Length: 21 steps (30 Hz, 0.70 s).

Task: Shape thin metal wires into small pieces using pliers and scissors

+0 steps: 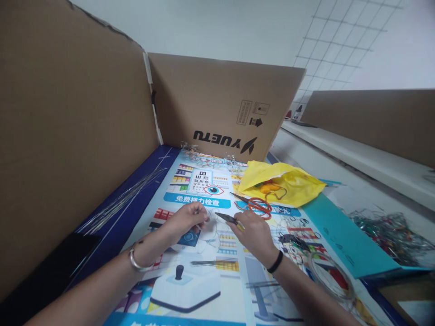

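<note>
My left hand (190, 220) is closed in a pinch over the printed sheet, with a thin wire (211, 216) running from its fingertips; most of the wire is too fine to follow. My right hand (255, 232) wraps round the yellow handles of a pair of long-nose pliers (227, 218). The dark plier tips point left toward the left fingertips, a small space apart from them. Just beyond the right hand lie scissors with red handles (261, 207). Below the hands a small bundle of cut wires (212, 263) rests on the sheet.
Cardboard walls (217, 99) stand at the back and left. A yellow bag (292, 181) with orange thread lies behind the scissors. Long straight wires (125, 199) lie at left. A wire coil (329, 276) and a heap of wire pieces (390, 233) are at right.
</note>
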Motion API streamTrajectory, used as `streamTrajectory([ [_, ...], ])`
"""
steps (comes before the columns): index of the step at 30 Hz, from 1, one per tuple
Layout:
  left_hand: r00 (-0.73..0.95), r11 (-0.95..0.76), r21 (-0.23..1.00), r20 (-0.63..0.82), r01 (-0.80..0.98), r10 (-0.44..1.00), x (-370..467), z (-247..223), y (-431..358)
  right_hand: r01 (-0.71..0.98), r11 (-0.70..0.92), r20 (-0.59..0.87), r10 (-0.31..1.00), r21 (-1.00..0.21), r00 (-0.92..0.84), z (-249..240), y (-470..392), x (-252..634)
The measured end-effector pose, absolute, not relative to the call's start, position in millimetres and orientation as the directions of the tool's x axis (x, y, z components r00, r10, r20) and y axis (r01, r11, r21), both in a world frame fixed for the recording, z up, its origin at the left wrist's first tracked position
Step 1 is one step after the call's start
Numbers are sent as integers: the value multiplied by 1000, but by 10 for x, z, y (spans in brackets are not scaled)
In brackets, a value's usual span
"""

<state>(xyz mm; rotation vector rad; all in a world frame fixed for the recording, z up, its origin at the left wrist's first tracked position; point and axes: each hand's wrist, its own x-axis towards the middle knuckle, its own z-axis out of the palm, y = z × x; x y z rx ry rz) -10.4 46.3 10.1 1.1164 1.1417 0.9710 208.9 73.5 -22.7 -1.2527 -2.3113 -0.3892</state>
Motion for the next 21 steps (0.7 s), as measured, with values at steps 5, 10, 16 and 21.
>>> streamTrajectory([
  [5, 185, 178, 981, -162, -72, 969, -100, 80, 467, 839, 544, 532, 707, 13, -466, -229, 723, 2080],
  [10, 163, 159, 986, -148, -57, 976, -103, 58, 472, 842, 539, 493, 736, -12, -464, -237, 712, 2059],
  [16, 84, 145, 988, -140, -51, 987, -114, 9, 487, 835, 550, 577, 683, -2, -448, -183, 679, 2065],
  [21, 45, 112, 993, -110, -36, 993, -80, 3, 483, 847, 522, 538, 689, 97, -486, -62, 565, 1988],
])
